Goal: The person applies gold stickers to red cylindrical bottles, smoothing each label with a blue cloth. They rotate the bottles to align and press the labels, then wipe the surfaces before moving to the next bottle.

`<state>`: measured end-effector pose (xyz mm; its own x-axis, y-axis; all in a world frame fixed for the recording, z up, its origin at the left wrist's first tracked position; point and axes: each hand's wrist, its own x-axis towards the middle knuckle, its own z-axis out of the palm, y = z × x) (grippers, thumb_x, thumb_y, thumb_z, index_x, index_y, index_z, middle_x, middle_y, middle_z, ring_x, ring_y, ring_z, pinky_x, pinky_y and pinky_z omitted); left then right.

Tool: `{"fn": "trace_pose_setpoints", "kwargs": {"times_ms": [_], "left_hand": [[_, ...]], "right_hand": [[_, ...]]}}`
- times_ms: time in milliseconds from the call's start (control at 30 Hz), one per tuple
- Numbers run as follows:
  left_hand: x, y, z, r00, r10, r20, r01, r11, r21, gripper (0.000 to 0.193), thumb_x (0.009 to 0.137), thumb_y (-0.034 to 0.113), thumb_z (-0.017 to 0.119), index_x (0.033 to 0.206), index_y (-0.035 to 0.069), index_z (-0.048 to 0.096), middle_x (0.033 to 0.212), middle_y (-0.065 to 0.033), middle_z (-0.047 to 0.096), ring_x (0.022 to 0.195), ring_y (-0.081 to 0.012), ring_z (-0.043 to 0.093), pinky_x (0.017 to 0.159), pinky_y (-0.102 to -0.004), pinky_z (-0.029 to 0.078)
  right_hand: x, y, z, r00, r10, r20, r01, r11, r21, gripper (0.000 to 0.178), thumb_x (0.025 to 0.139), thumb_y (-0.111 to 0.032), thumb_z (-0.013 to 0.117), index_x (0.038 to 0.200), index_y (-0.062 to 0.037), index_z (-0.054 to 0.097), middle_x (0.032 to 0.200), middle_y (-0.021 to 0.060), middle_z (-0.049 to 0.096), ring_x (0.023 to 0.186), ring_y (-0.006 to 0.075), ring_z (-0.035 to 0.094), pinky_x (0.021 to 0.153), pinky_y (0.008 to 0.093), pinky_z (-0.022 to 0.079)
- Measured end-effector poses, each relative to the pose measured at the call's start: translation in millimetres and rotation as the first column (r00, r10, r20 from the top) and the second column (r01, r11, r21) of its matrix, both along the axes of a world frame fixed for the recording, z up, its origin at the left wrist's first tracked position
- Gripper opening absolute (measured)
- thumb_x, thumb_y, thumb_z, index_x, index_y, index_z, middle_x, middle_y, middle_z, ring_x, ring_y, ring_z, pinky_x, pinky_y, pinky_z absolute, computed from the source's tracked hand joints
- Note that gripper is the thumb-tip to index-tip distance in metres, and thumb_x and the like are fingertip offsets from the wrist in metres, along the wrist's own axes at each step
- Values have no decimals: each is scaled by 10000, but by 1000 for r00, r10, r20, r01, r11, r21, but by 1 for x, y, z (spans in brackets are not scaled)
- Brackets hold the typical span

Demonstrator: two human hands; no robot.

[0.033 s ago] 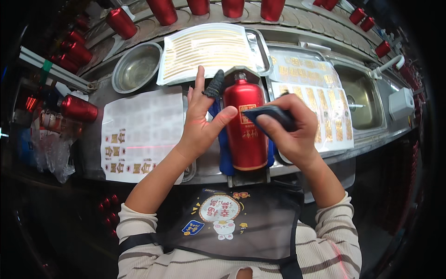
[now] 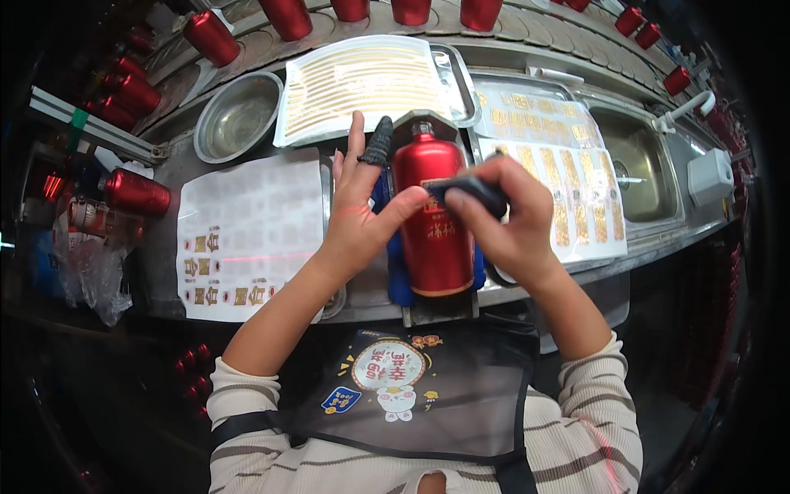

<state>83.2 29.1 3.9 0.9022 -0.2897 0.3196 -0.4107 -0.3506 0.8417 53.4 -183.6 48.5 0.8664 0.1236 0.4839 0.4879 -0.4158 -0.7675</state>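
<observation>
A glossy red bottle (image 2: pixel 436 259) lies in a stand padded with blue cloth (image 2: pixel 400 276), its neck pointing away from me. Gold decals sit on its front. My left hand (image 2: pixel 354 210) has its fingers spread along the bottle's left side, a black ribbed cover on one finger. Its thumb tip touches the bottle beside the upper decal. In my right hand (image 2: pixel 522 218) is a dark flat scraper (image 2: pixel 484 196), pinched between thumb and fingers. The scraper's edge is on the upper decal and hides part of it.
On the left lies a white decal sheet (image 2: pixel 255 214), with a metal bowl (image 2: pixel 239 119) behind it. A gold-striped sheet (image 2: pixel 358 86) rests on a tray. Gold decal sheets (image 2: pixel 580 198) lie right, before a sink (image 2: pixel 646 169). Red bottles (image 2: pixel 288 20) line the conveyor (image 2: pixel 527 37) behind.
My right hand and the scraper have shifted slightly left across the upper decal, and the scraper's angle has changed. The left thumb has moved slightly right, closer to the scraper's tip.
</observation>
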Motion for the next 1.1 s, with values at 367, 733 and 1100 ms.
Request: {"fn": "trace_pose_setpoints", "kwargs": {"times_ms": [367, 733, 1100], "left_hand": [[15, -18, 1, 992, 105, 69, -112, 987, 113, 828, 873, 524, 691, 1517, 93, 397, 1638, -278, 114, 1534, -364, 130, 1170, -610, -9], [-30, 16, 8, 991, 123, -45, -129, 978, -167, 722, 962, 359, 630, 1509, -29, 362, 1610, -276, 227, 1483, -373, 257, 1198, -430, 194], [-77, -26, -7, 991, -71, 110, 26, 930, 367, 1292, 652, 431, 904, 1572, 5, 102, 1576, -367, 121, 1482, -523, 125, 1134, -685, 124]], "right_hand": [[-52, -24, -10, 882, 372, 288, -270, 902, -336, 249, 671, 2, 779, 896, -79, 712, 786, 45, 558, 681, 228, 578, 579, 329, 450], [23, -7, -7, 987, -154, 36, 154, 988, 6, 156, 851, -115, 768, 861, -31, 637, 723, 27, 611, 653, 79, 555, 600, 242, 441], [8, -28, -35, 905, -410, -116, 410, 912, -19, 168, 851, -95, 753, 865, -12, 607, 751, 93, 614, 670, 162, 604, 624, 294, 475]]}}
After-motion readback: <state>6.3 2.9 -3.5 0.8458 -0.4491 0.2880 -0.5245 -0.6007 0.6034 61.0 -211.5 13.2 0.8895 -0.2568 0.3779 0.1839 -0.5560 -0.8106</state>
